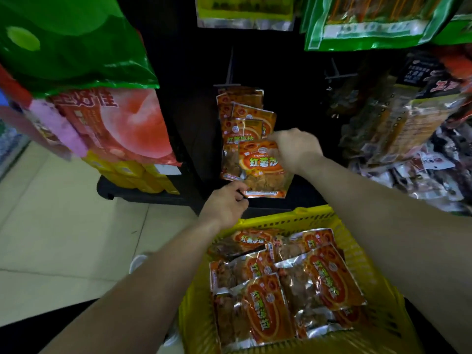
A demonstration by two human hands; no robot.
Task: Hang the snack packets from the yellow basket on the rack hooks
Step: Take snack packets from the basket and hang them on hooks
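Pale cream floor tiles (pixel 51 238) are stretching across the left side, with thin grout lines running between them. A black display rack (pixel 189 72) is standing ahead, its dark back panel taking little light. To the left, a big green bag (pixel 63 39) is hanging above a peach-printed packet (pixel 122 123), and yellow packs (pixel 132 172) are sitting on a low black base (pixel 120 192). Green-edged packets (pixel 370 24) are hanging at top right. Below them dark packets (pixel 408 129) are crowding together, possibly dried goods, though blur is hiding the print.
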